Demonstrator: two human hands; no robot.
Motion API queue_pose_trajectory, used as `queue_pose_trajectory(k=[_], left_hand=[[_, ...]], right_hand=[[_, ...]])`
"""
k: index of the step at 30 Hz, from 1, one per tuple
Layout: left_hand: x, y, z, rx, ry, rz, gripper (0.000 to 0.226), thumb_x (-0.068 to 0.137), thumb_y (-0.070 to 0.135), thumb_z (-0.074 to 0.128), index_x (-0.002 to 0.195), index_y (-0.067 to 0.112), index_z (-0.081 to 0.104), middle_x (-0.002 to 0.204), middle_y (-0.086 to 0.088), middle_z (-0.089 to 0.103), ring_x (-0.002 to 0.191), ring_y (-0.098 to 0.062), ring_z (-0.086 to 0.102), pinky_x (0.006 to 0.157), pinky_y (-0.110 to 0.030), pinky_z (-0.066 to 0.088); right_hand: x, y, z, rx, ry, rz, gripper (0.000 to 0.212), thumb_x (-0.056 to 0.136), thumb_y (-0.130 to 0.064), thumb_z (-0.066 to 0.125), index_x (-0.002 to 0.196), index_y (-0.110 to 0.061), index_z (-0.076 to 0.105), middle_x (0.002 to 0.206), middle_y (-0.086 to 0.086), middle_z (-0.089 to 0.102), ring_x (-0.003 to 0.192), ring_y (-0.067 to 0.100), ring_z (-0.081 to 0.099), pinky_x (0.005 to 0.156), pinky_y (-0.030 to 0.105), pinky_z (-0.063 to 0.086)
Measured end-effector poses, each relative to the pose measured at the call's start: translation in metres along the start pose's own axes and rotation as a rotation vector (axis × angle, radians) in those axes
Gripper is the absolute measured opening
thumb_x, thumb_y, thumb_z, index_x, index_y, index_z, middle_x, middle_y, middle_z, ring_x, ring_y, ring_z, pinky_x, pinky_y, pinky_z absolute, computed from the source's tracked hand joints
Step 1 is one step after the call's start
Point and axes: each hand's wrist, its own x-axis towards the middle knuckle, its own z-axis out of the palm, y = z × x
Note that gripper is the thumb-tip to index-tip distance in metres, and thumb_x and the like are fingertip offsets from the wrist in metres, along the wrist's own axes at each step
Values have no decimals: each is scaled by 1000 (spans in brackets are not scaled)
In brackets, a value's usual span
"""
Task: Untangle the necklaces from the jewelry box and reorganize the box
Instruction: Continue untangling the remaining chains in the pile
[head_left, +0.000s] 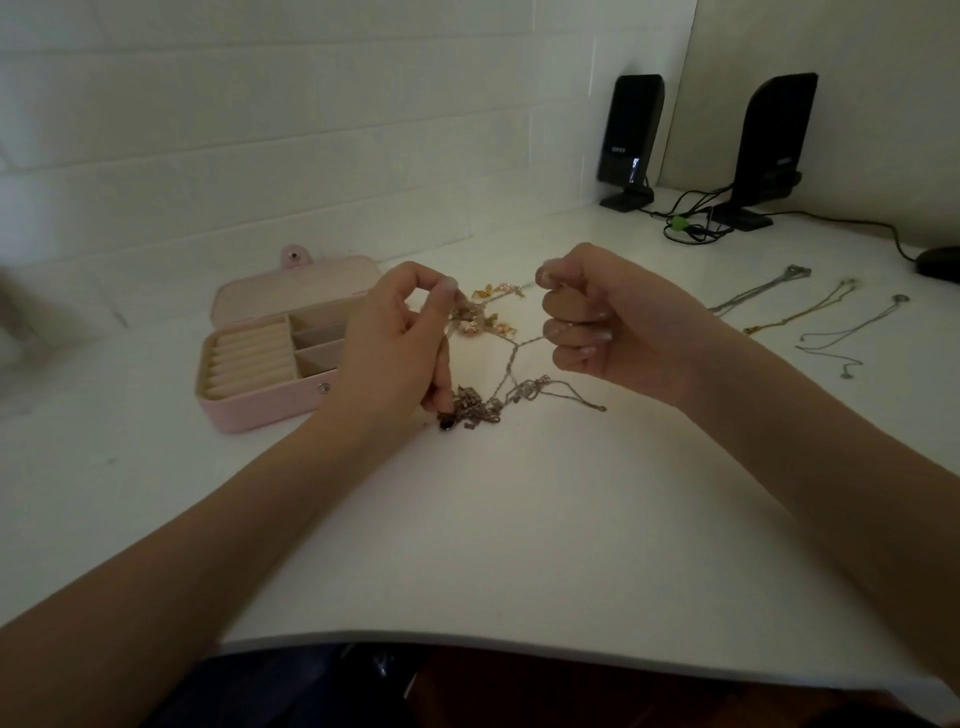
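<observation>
A pink jewelry box (260, 408) lies open on the white desk at the left, showing cream ring rolls and empty compartments. Just right of it, my left hand (395, 345) pinches a tangle of silver chains (488, 402) whose knot rests on the desk below the hand. My right hand (597, 322) is closed on a strand of that same tangle, stretched up from the knot. Behind the hands sits a small pile of gold and pink jewelry (485, 312). Three separate necklaces lie stretched out at the right: a silver one (758, 288), a gold one (800, 309) and a thin silver one (852, 332).
Two black speakers (631, 140) (774, 150) stand at the back right with cables (691, 223) bundled between them. A dark mouse (937, 262) sits at the far right edge. A white tiled wall runs behind the desk (519, 545), whose front edge curves near me.
</observation>
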Motion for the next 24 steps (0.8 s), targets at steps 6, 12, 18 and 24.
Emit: queue_pose_trajectory(k=[6,12,18,24], left_hand=[[-1,3,-3,46,3,53,18,101,22,42,90,11,50,34,-1,43,25,-18,38,32,-19,31],[-7,7,2,58,-75,95,16,101,23,42,88,15,49,34,-2,42,24,-22,35,31,-18,29],[-9,8,6,64,-91,101,16,101,22,42,86,18,46,35,-2,43,24,-20,36,32,-16,28],[-7,6,4,28,-57,75,15,100,21,45,85,19,48,42,-3,52,34,-22,53,34,-22,38]], right_hand=[[-4,-2,2,-550,53,-22,29,93,-25,57,65,-21,52,44,-8,27,41,10,21,47,22,17],[2,19,14,-937,252,-407,18,81,-47,67,89,-32,71,86,-14,70,71,-10,59,64,10,38],[0,24,27,-783,190,-419,13,82,-24,73,85,-12,71,81,-1,63,48,-5,50,53,15,46],[-2,16,20,-596,104,-257,11,86,-25,68,82,-14,69,72,-8,63,49,5,51,44,17,38]])
